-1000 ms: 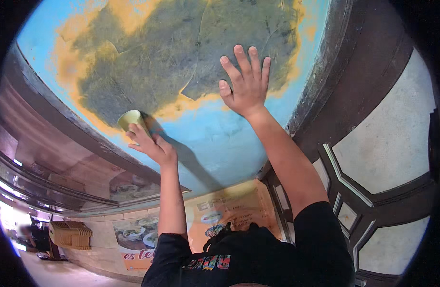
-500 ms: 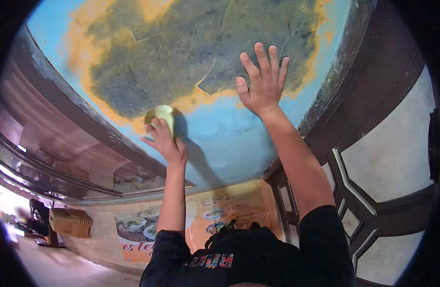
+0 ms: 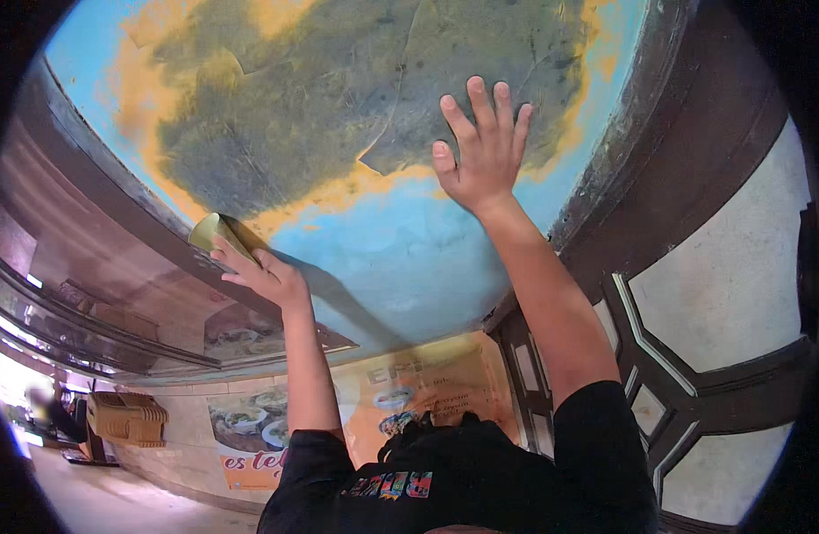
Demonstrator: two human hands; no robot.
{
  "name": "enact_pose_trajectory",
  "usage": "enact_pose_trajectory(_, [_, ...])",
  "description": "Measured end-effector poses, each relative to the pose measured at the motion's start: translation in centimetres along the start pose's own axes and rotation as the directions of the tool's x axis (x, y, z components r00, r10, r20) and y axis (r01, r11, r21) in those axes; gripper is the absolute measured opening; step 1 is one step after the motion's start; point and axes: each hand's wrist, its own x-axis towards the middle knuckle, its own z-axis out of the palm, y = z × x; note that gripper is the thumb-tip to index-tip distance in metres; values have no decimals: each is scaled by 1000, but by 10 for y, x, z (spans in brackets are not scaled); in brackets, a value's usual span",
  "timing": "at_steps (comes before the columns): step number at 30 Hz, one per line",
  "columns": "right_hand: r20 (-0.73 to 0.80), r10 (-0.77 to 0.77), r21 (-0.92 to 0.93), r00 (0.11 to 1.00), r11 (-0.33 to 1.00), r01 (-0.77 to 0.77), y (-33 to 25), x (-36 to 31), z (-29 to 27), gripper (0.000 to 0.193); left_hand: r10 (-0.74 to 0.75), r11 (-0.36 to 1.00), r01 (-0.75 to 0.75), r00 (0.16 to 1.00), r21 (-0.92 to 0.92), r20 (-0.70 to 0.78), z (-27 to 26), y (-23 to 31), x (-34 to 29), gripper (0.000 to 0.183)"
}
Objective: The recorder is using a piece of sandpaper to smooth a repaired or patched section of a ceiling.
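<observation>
My left hand (image 3: 271, 278) grips a curled yellow-green sheet (image 3: 212, 230), stiff like paper, with the fingers bent over its back. Whether its hidden face is rough, I cannot tell. The sheet presses on the left rim of a blue-painted tabletop (image 3: 392, 267), close to the dark edge. My right hand (image 3: 485, 160) lies with spread fingers on the worn grey-black patch (image 3: 294, 116) and holds nothing. Ragged orange shows between this patch and the blue paint.
A dark wooden border (image 3: 151, 254) runs along the tabletop's left side. At the right stand dark frames with pale panels (image 3: 712, 267). A printed banner (image 3: 427, 392) hangs low on the tiled wall, and a stack of tan baskets (image 3: 129, 418) sits at lower left.
My left hand and the sheet have slid left, from over the orange and blue paint to the tabletop's edge. The right hand stays nearly in place.
</observation>
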Motion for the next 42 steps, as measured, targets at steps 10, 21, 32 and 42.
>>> enact_pose_trajectory(10, [11,4,14,1000,1000,-4,2,-3,1,49,164,983,-162,986,-82,18,12,13,-2,60])
enact_pose_trajectory(21, [19,17,8,1000,1000,-17,9,-9,7,49,544,821,-570,799,31,257,28,-10,-11,71])
enact_pose_trajectory(32, [21,17,-6,1000,1000,-17,19,-12,0,50,448,887,-462,867,13,218,34,-10,-6,70])
enact_pose_trajectory(42, [28,-1,8,1000,1000,0,21,-15,-1,51,680,731,-680,721,-51,133,29,46,53,70])
